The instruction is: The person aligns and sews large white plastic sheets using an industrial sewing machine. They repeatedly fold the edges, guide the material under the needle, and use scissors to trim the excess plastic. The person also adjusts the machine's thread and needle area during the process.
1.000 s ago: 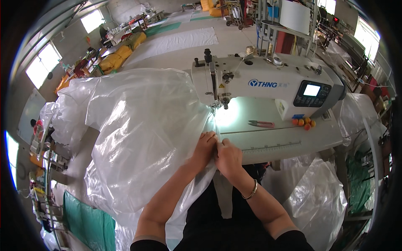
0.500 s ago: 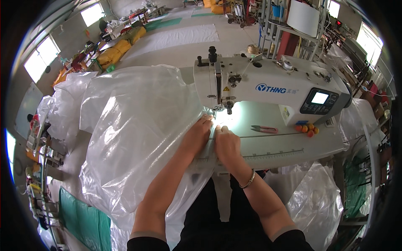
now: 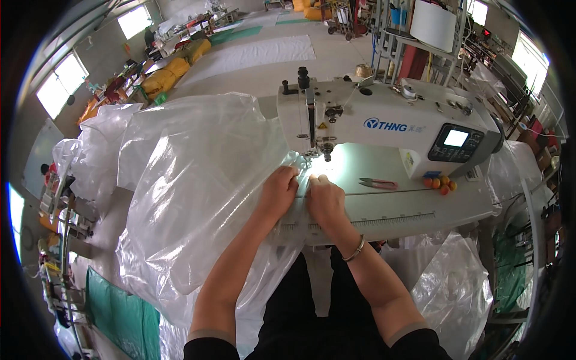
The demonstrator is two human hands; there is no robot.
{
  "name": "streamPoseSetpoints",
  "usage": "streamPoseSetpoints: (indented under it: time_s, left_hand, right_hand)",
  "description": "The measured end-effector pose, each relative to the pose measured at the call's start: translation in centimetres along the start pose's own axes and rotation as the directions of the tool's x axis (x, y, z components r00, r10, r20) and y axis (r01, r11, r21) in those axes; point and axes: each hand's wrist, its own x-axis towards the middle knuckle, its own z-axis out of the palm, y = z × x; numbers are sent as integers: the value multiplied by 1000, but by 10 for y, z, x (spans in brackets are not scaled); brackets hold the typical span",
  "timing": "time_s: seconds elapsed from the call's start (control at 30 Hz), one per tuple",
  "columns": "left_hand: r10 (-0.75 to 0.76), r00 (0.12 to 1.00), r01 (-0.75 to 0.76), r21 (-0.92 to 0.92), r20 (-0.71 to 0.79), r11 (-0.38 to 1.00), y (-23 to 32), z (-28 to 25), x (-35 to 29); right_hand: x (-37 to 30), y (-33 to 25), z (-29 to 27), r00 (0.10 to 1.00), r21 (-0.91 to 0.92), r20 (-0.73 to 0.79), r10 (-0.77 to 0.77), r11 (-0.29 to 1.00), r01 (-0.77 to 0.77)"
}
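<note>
A large clear plastic sheet (image 3: 186, 162) drapes over the left of the table and down its front, its right edge running under the needle area of a white sewing machine (image 3: 354, 117). My left hand (image 3: 280, 187) is closed on the sheet's edge, just short of the presser foot. Close beside it, my right hand (image 3: 324, 197) has its fingers curled and pressed together at the same edge. The fingertips of both hands are partly hidden by the plastic and the bright lamp glare, but the sheet gathers between them.
Thread snips (image 3: 378, 183) with pink handles lie right of my hands. Several small orange-red fruits (image 3: 444, 185) sit by the machine's base. A printed ruler (image 3: 393, 222) runs along the table's front. More clear plastic (image 3: 453, 279) hangs below right; a green sheet (image 3: 120, 315) lies lower left.
My left hand has drawn back slightly toward me from the presser foot, its fingers more curled. The right hand stays almost in place. The plastic near the needle has shifted a little.
</note>
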Motion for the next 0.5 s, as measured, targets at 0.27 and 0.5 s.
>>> streamPoseSetpoints:
  time_s: [0.27,0.5]
  left_hand:
    - [-133,980,171,-293,145,941,138,-162,-1]
    - [-89,902,-301,763,422,572,-18,-258,63]
  right_hand:
    - [-3,12,3,996,70,-74,45,997,-39]
    - [3,-4,4,996,-81,94,2,997,5]
